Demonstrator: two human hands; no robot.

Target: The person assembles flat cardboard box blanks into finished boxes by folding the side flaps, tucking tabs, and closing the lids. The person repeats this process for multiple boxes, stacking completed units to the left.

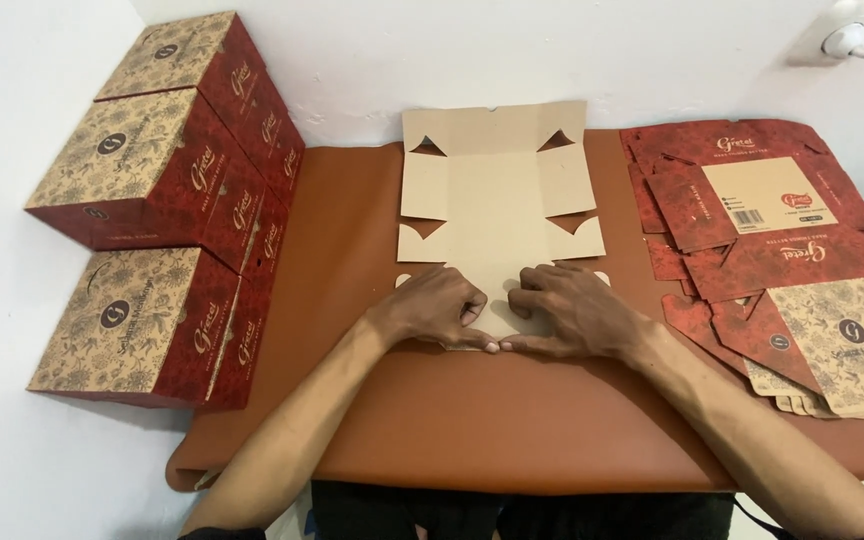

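A flat, unfolded cardboard box blank [497, 190] lies plain brown side up in the middle of the brown leather-like mat [512, 430]. My left hand [437, 310] and my right hand [572, 312] rest side by side on the blank's near edge. Their fingers curl down onto the cardboard and the thumbs nearly touch. Both hands press on the near flap, which they mostly hide. The far flaps of the blank reach the white wall.
Three assembled red and tan patterned boxes [167, 165] are stacked at the left, partly off the mat. A pile of flat printed box blanks [782, 260] lies at the right. A white wall socket with a plug [847, 38] is at the top right.
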